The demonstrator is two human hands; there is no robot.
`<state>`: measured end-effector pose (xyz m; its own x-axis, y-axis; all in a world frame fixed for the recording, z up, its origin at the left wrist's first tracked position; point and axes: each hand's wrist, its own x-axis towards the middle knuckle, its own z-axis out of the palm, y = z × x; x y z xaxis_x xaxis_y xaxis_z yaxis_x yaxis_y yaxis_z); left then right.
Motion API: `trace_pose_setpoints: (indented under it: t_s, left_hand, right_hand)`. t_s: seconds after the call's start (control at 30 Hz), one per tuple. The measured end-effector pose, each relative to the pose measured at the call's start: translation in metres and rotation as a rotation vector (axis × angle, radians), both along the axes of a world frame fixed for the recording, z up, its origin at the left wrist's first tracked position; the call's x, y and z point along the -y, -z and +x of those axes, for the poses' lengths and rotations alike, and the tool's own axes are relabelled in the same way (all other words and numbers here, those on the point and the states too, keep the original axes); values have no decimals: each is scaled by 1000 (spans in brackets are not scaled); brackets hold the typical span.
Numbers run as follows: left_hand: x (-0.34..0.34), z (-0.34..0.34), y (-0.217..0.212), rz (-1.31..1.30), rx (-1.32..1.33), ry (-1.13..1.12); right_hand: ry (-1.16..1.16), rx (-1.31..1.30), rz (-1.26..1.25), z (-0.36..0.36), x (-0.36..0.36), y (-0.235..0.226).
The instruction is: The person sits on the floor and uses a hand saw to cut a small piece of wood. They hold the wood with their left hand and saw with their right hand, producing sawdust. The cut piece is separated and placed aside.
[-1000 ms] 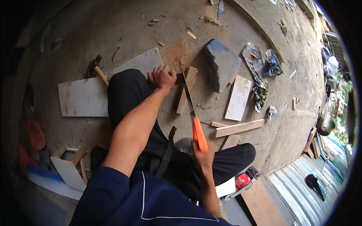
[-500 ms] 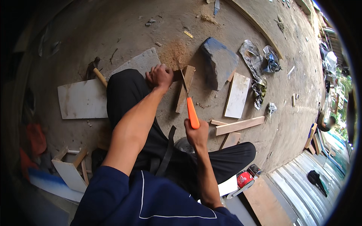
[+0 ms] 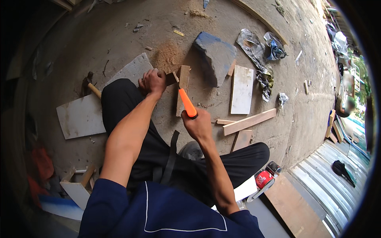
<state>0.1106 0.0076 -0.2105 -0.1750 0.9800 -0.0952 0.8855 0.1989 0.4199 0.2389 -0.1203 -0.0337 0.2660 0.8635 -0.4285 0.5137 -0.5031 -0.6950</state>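
Near the centre of the frame the right hand [image 3: 199, 126] is closed in a fist around the orange plastic handle of a hand saw [image 3: 187, 103], which points up and left toward the narrow pale wooden strip [image 3: 182, 88] lying on the ground; the blade cannot be made out against the wood, so whether it sits in a cut cannot be told. Above and to the left, the left hand [image 3: 152, 81] is curled down over a small dark wooden block [image 3: 172, 78] touching the strip's upper end, pinning it. A heap of fresh sawdust [image 3: 167, 58] just above suggests some cutting is done, yet the strip looks whole, so the work seems only partway. Outward lie a grey-blue stone slab [image 3: 216, 55], a white flat board [image 3: 242, 89], a long wooden batten [image 3: 249, 121] and, at left, a wooden-handled hammer [image 3: 90, 86].
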Motion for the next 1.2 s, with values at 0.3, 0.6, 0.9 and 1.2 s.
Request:
trace_pose_setpoints:
  t_s: [0.3,0.6,0.9,1.2]
  left_hand:
    - [-10,70,-1,33,-45,64]
    - [12,153,-48,47,-48,50]
    - [9,112,-24,61,-59,101]
    - [-6,50,-33,88,-44,57]
  right_hand:
    - [-5,-89,60,78,81,-33]
    - [-9,-79,118,154,74,-37]
    - [66,-43,118,92,15,-8]
    - [79,-133,33,48,98,-64]
